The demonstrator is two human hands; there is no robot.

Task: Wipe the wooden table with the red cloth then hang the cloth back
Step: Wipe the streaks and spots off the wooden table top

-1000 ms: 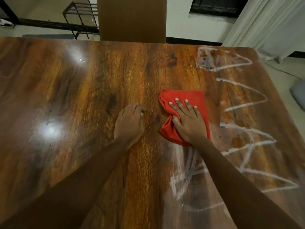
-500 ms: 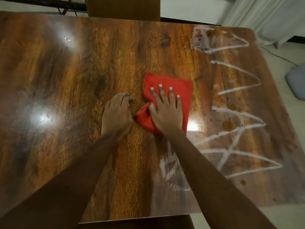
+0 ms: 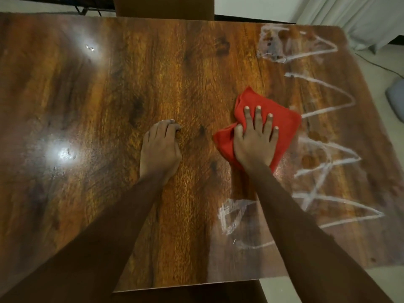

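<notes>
The glossy wooden table (image 3: 109, 95) fills the view. A folded red cloth (image 3: 286, 123) lies flat on it right of centre, and my right hand (image 3: 255, 145) presses down on it with fingers spread. My left hand (image 3: 160, 149) rests on the bare wood to the left of the cloth, fingers curled under, holding nothing. White zigzag smear lines (image 3: 323, 154) run down the right part of the table, from the far corner to the near edge. The cloth's right edge touches these lines.
A brown chair back (image 3: 164, 7) stands at the table's far edge, with a black metal rack (image 3: 91, 6) beside it. A pale curtain (image 3: 349, 18) hangs at the far right over light floor. A grey object (image 3: 396, 99) lies on the floor at right.
My right hand has slid the cloth to the right, away from my left hand and up against the white lines. The left hand stays put on the wood.
</notes>
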